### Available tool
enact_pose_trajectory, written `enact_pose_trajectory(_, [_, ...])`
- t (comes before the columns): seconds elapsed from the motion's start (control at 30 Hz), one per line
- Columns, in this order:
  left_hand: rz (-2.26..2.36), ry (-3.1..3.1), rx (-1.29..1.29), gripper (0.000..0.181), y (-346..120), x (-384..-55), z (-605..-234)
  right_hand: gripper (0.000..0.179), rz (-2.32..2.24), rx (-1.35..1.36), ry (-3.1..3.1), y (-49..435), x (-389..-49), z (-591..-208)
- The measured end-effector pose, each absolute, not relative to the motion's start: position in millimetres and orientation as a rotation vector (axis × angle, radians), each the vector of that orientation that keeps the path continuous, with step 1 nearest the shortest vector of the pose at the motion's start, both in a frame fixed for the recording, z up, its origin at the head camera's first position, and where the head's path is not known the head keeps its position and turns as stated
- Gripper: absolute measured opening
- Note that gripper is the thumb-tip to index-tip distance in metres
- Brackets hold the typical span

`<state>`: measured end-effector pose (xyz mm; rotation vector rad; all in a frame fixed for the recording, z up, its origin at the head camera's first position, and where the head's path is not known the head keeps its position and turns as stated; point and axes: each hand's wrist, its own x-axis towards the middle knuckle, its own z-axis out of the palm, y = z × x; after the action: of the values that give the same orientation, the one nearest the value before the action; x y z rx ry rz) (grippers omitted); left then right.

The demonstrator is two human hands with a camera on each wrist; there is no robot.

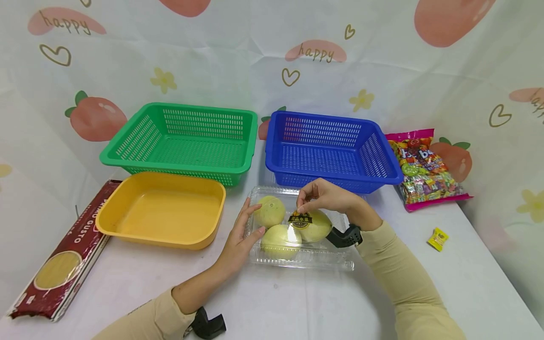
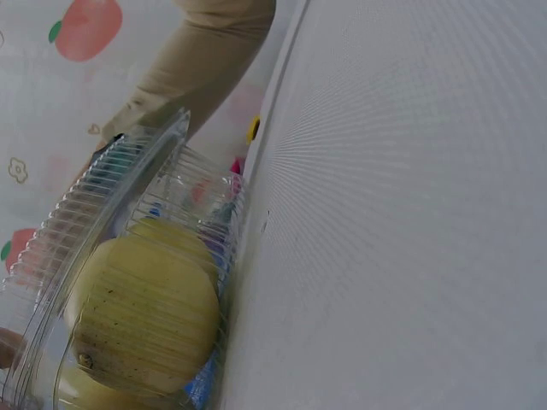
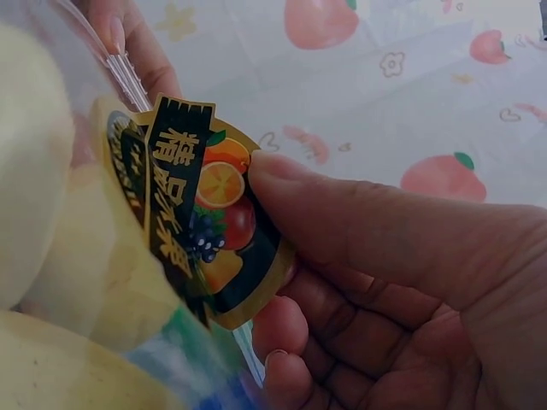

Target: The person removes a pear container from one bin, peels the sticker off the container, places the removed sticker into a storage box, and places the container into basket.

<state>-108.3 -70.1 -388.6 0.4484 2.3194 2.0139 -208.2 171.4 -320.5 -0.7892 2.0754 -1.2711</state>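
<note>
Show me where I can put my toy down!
Bare table: in front of the clear box, and between the right sleeve and the yellow candy. Crowded: the back, with the green basket and blue basket; the left, with the yellow tub and noodle packet.

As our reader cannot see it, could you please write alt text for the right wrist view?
A right hand pinches the edge of a black and gold fruit label on a clear plastic container of pale yellow melons. The left hand shows beyond, at the container's edge.
</note>
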Motion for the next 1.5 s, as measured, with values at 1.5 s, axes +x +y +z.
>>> enact_pose_trajectory(1.5, [2.014, 2.303, 0.437, 0.047, -70.4, -109.2, -389.1, 0.007, -1.390, -0.796, 1.984, 178.0, -211.6, -326.7])
